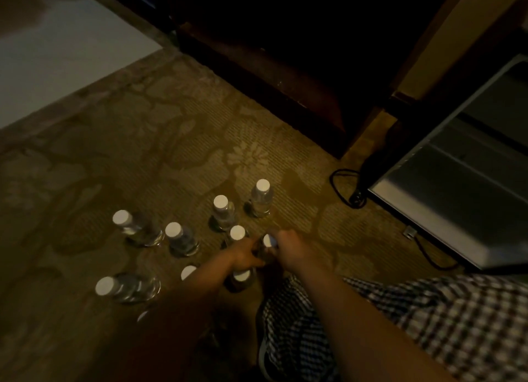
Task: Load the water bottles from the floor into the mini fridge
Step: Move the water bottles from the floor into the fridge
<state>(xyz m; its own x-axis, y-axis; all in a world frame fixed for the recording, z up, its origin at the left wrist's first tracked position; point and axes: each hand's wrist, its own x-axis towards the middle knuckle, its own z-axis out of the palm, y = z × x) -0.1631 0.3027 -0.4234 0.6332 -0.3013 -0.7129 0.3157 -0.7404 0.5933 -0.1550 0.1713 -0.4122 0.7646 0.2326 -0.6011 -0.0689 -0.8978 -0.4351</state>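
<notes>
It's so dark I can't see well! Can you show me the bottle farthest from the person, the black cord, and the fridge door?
Farthest bottle [263,186], head view, on its white cap.
Black cord [340,173], head view, on the loop lying on the carpet.
Fridge door [445,199], head view, on its pale inner panel.

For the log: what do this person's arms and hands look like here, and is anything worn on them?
Both forearms are bare, with no sleeves reaching the wrists. The left hand and right hand wear no gloves; in this dim, blurry view no watch, ring or band can be made out. The only clothing in sight is a dark-and-white checked fabric beneath the right arm.
</notes>
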